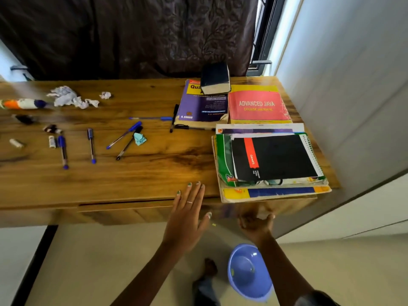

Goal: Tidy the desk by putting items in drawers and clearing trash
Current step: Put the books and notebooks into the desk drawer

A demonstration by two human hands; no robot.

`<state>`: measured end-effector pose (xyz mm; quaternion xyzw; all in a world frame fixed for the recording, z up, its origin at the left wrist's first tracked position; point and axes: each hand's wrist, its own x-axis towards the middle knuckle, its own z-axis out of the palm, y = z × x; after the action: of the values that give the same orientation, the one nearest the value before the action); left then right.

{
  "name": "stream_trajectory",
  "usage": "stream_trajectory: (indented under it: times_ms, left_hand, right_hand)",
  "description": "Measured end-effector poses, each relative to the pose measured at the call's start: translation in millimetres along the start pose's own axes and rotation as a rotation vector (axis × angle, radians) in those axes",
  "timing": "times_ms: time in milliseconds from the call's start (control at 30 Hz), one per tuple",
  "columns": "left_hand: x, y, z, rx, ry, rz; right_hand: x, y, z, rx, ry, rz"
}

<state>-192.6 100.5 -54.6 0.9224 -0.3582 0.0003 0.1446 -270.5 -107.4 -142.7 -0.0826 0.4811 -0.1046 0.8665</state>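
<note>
Several pens (91,145) lie scattered on the wooden desk (154,173), with crumpled paper (68,97) and a glue stick (24,104) at the back left. A teal paper scrap (139,138) lies among the pens. My left hand (187,215) hovers over the desk's front edge, fingers straight and spread, holding nothing. My right hand (256,224) is lower, at the drawer front (123,209) under the notebook stack. Its fingers curl on the drawer's lower edge and are blurred.
A notebook stack (271,160) overhangs the desk's front right corner. Behind it lie a red Java book (258,106), a purple book (201,107) and a thick black book (215,78). A blue plastic basin (249,272) stands on the floor below. White wall panels (353,107) stand on the right.
</note>
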Motion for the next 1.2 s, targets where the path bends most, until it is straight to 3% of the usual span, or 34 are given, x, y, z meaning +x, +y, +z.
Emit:
stream_trajectory:
  times_ms: [333,433,567,600,700,767,833,900,967,1067,1200]
  left_hand:
    - [-14.3,10.5,2.7,0.026,-0.021,-0.091]
    - [-33.2,15.1,6.1,0.042,-0.038,-0.117]
    - [-60.0,23.7,7.9,0.030,-0.045,-0.154]
    - [-66.9,26.5,6.7,0.033,-0.060,-0.154]
    - [-82.5,30.6,7.6,0.058,-0.127,-0.118]
    - [-86.6,31.7,9.3,0.074,-0.204,-0.108]
    - [-91.4,34.2,9.6,0.060,-0.254,-0.108]
    - [-95.5,35.9,9.3,0.057,-0.277,-0.083]
    - [-101.8,38.7,8.0,0.009,-0.335,-0.095]
    - [-107.6,45.4,3.2,-0.001,-0.397,-0.131]
    - [-118.1,48.4,-0.5,-0.095,-0.393,-0.186]
  right_hand:
    - [-39.6,15.4,-79.3,-0.044,0.073,0.031]
    - [-55.7,16.5,-103.7,-0.110,0.252,-0.008]
    - [-91.6,-12.2,-122.7,-0.137,0.876,-0.456]
    - [-106.5,-25.0,-122.4,-0.147,0.951,-0.574]
    - [-148.4,-47.4,-108.4,-0.309,0.892,-1.057]
    - [-175.4,-49.0,-88.4,-0.714,0.726,-1.400]
    - [-187.4,-41.8,-67.4,-1.131,0.524,-1.541]
    - [-185.1,-25.1,-54.1,-1.511,0.341,-1.459]
    - [-174.7,-5.8,-56.6,-1.877,0.231,-1.233]
    - [-165.1,14.5,-72.9,-2.328,0.255,-0.949]
    - [-174.4,18.0,-75.7,-2.315,0.293,-0.876]
